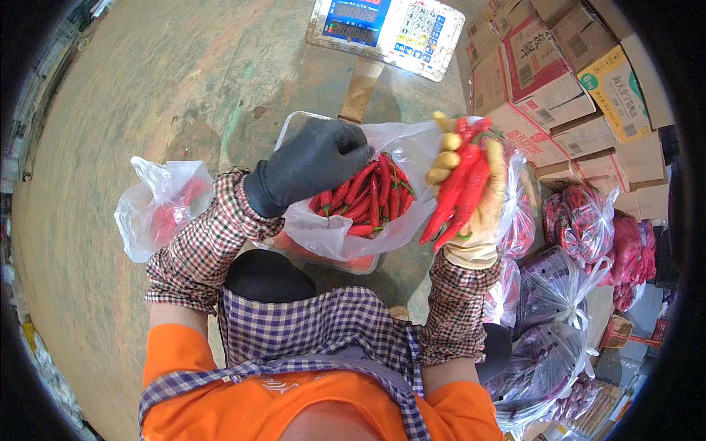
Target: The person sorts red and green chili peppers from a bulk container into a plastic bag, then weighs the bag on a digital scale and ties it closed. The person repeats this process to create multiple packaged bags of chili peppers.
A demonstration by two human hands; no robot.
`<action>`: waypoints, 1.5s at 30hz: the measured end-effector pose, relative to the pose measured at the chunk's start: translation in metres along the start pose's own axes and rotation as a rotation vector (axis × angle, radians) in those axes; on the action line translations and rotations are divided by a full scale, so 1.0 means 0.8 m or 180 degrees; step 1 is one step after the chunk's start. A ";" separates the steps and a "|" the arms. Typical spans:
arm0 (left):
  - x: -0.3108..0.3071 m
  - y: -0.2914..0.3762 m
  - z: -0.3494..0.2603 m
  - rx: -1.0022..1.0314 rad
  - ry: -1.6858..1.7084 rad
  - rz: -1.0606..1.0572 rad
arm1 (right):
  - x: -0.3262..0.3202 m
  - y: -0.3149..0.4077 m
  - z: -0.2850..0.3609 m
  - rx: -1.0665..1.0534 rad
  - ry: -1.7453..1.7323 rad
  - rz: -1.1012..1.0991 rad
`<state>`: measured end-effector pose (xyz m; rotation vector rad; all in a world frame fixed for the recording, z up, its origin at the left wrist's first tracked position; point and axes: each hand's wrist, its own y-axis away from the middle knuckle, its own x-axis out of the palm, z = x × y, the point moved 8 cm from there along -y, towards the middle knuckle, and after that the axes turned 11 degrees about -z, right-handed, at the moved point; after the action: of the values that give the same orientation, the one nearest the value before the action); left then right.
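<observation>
My left hand, in a black glove, is curled in a fist at the far left rim of a translucent plastic bag and pinches its edge. Inside the bag lies a heap of red chili peppers with green stems. A scale platform lies under the bag, its rim showing around it. To the right of the bag's mouth, my right hand, in a worn yellowish glove, grips a bunch of several larger red peppers, pointing down toward me.
The scale's display and keypad stand beyond the bag on a post. A small knotted bag with red contents lies on the floor at left. Stacked cartons and filled bags of produce line the right.
</observation>
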<state>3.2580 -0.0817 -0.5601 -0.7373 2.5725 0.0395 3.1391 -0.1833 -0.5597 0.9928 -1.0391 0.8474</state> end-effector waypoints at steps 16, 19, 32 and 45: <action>-0.105 0.006 -0.048 -0.0603 0.0038 0.0147 | 0.080 0.117 0.033 -0.1079 0.1178 0.0608; -0.118 0.007 -0.049 -0.0581 -0.0150 -0.0011 | 0.080 0.120 0.037 -0.1316 0.1045 0.0304; 0.127 -0.027 0.001 0.1838 -0.1326 0.1712 | 0.001 0.141 0.086 -0.1497 0.1635 -0.0980; 0.148 -0.007 0.082 0.1727 -0.2595 0.1368 | -0.001 0.114 0.060 -0.0864 0.1314 -0.0569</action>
<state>3.1999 -0.1349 -0.6703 0.0598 1.7735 -0.1789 3.0418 -0.1987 -0.5296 0.6342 -0.6777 0.7031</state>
